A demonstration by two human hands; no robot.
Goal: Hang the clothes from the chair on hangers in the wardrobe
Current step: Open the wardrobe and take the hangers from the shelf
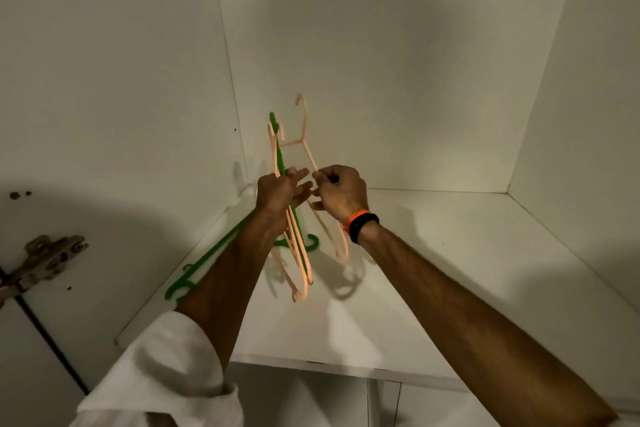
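Hangers, thin plastic ones, inside the white wardrobe (450, 62): left hand (277, 189) grips a peach-and-green bunch (298, 253) held above the smooth shelf (450, 270), right hand (341, 192) pinches a single peach hanger (304, 135). Another green hanger (204, 260) lies flat on the shelf.

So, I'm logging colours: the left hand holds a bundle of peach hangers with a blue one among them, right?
Not quite: in the head view the odd hanger in the bundle held by the left hand is green, not blue. The other hangers are peach.
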